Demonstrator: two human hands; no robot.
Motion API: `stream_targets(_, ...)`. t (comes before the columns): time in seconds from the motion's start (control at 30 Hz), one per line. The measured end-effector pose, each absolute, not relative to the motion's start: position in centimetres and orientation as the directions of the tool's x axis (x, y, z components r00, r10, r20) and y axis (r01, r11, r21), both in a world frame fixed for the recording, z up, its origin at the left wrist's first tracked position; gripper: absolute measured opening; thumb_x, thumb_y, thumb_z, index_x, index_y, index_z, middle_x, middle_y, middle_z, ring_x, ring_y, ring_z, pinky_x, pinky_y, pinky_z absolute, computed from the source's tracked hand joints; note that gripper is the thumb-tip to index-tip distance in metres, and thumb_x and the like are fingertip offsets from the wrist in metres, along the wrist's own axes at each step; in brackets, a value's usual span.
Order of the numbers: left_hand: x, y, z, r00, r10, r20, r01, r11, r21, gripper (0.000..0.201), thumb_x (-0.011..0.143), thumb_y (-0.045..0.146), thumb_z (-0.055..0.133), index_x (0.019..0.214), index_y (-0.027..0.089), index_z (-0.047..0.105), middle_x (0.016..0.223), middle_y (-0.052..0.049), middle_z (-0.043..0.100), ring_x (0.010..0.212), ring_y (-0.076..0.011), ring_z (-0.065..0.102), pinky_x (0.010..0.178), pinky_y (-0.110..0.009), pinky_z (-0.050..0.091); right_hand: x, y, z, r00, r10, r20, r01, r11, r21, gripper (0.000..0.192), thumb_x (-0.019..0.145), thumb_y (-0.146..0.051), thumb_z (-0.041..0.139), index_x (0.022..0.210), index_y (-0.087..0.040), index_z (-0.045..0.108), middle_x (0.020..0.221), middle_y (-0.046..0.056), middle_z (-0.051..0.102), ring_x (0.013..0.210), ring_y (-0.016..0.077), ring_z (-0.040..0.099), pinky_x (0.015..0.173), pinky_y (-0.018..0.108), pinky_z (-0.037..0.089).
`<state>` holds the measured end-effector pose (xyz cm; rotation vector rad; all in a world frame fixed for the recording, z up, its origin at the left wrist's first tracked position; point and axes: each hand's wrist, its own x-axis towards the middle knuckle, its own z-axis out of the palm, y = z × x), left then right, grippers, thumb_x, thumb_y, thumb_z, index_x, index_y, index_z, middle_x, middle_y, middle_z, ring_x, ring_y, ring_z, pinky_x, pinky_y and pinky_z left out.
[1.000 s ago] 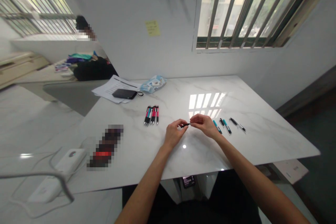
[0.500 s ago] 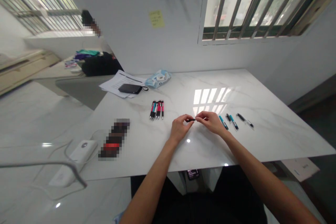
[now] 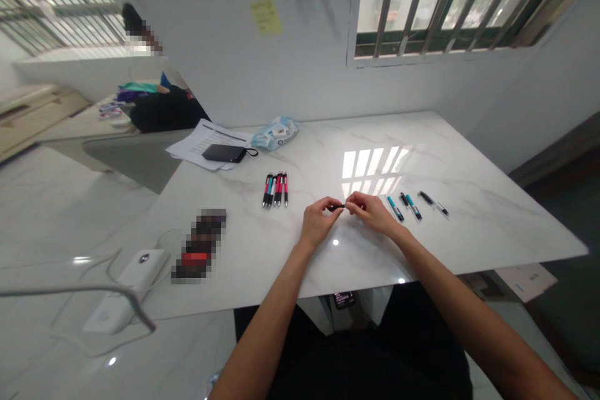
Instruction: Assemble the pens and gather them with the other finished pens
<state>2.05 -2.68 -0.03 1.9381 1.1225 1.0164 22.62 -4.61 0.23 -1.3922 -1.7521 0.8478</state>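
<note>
Both left hand [image 3: 319,222] and right hand [image 3: 372,212] pinch a dark piece [image 3: 335,207] at twelve o'clock, apparently mid-fitting, needing steady alignment.

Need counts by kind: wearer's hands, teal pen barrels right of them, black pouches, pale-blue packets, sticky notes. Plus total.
Hands, left hand and right hand: 2
Teal pen barrels: 2
Black pouch: 1
Pale-blue packet: 1
Sticky note: 1
Total: 7
</note>
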Motion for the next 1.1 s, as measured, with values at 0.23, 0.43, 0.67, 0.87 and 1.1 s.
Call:
stream_targets(0.23,2.2,-2.8,0.2,0.354,0.887,0.297,0.361,-0.423,0.831,0.011,0.089,0.032,0.074,0.095,0.024,0.078,0.096,-0.003,0.081,0.09,-0.0211,0.073,0.087,-0.035,0.054,22.6,-4.9,0.0,-0.162,0.979,0.127,0.53,0.195,-0.825,0.047,0.103,-0.048,0.048,0.069,-0.021,0.067,0.06,-0.001,0.063,0.058,0.0144,0.054,0.062,0.027,0.041)
stream_targets(0.43,2.2,-2.9,0.3,0.322,0.894,0.312,0.339,-0.417,0.844,0.012,0.088,0.033,0.077,0.095,0.024,0.079,0.095,-0.003,0.081,0.087,-0.0206,0.072,0.087,-0.035,0.055,22.6,-5.1,0.2,-0.159,0.972,0.171,0.502,0.229,-0.834,0.037,0.1,-0.047,0.055,0.078,-0.021,0.069,0.064,-0.002,0.063,0.059,0.0135,0.052,0.059,0.026,0.038)
stream_targets(0.67,2.5,-2.5,0.1,0.247,0.933,0.262,0.169,-0.308,0.936,0.026,0.084,0.042,0.08,0.099,0.02,0.078,0.09,-0.004,0.078,0.082,-0.0184,0.07,0.08,-0.032,0.055,21.6,-5.3,0.5,-0.133,0.984,0.121,0.348,0.161,-0.924,0.052,0.104,-0.057,0.046,0.071,-0.021,0.065,0.056,-0.001,0.06,0.053,0.0141,0.055,0.059,0.027,0.042)
stream_targets(0.87,2.7,-2.2,0.4,0.255,0.959,0.12,-0.065,-0.107,0.992,0.042,0.082,0.055,0.079,0.097,0.018,0.069,0.089,-0.004,0.073,0.083,-0.017,0.071,0.079,-0.029,0.058,21.4,-6.6,1.6,-0.167,0.975,0.143,0.43,0.203,-0.88,0.046,0.106,-0.052,0.047,0.08,-0.023,0.071,0.069,0.001,0.07,0.062,0.0159,0.061,0.065,0.029,0.048)
stream_targets(1.1,2.8,-2.4,0.6,0.28,0.959,-0.051,-0.136,0.092,0.986,0.049,0.083,0.061,0.076,0.103,0.019,0.06,0.093,-0.004,0.072,0.074,-0.0176,0.077,0.067,-0.026,0.06,31.9,-7.7,4.4,-0.284,0.913,0.294,0.741,0.403,-0.537,0.05,0.086,-0.028,0.073,0.136,-0.031,0.066,0.136,0.007,0.07,0.141,0.0353,0.05,0.118,0.058,0.043)
